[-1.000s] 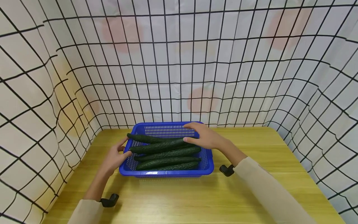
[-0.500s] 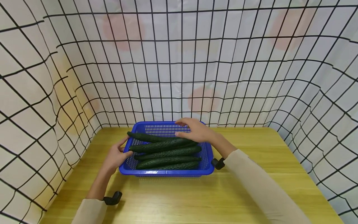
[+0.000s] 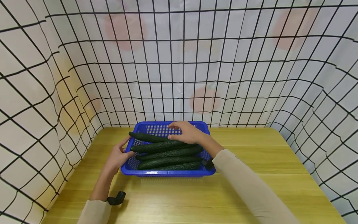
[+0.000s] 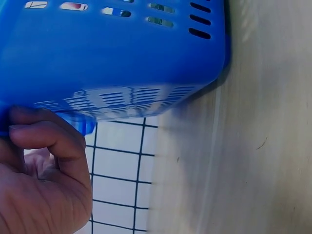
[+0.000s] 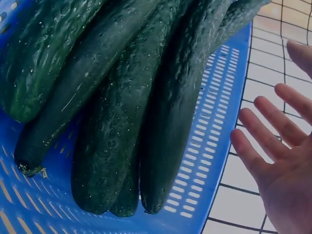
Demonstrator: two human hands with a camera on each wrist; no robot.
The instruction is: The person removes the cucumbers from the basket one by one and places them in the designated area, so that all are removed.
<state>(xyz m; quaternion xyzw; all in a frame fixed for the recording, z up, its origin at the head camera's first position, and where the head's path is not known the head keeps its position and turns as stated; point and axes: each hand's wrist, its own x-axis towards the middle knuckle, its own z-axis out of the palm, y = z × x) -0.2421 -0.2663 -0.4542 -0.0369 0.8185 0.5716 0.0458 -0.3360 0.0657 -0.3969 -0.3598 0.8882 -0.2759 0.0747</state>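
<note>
A blue plastic basket [image 3: 167,173] with slotted walls stands on the table and holds several dark green cucumbers [image 3: 167,161], laid side by side lengthwise. At its left end, my left hand [image 3: 115,158] grips the rim; the left wrist view shows the curled fingers [image 4: 53,129] hooked at the basket edge. My right hand [image 3: 188,133] hovers over the back part of the basket, above the rearmost cucumbers. In the right wrist view its fingers are spread and relaxed, apart from the cucumbers [image 5: 112,146], with nothing in the palm [image 5: 290,190]. The hand hides the rear cucumber's right end.
The wooden table [image 3: 251,174] extends in front of the basket and to both sides. Black wire grid [image 3: 181,71] over white printed sheets encloses the back and both sides. Each wrist wears a small black camera mount [image 3: 117,198].
My right hand has moved left over the basket, with its forearm following. The left hand stays on the rim, and the cucumbers lie as before.
</note>
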